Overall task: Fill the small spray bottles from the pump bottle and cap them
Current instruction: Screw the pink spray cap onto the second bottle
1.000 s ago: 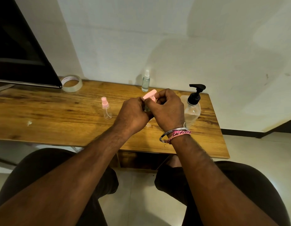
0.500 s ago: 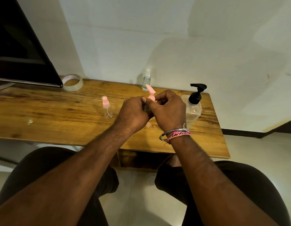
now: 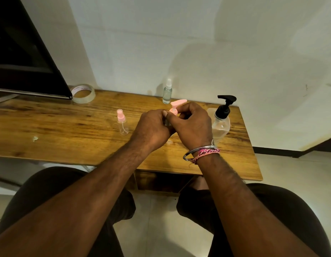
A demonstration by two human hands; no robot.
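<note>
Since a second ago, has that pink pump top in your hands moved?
Yes. The pink pump top has swivelled: its spout had pointed left toward the tape roll, then up, and now points right toward the black-topped pump bottle.

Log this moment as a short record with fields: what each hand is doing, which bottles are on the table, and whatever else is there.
left hand: grips the body of a small bottle, mostly hidden
right hand: pinches the pink pump cap on that bottle
pink-capped spray bottle: upright, capped, left of the hands
clear-capped spray bottle: upright near the wall
pump bottle: black pump, right of the hands
tape roll: back left on the wooden table
</note>
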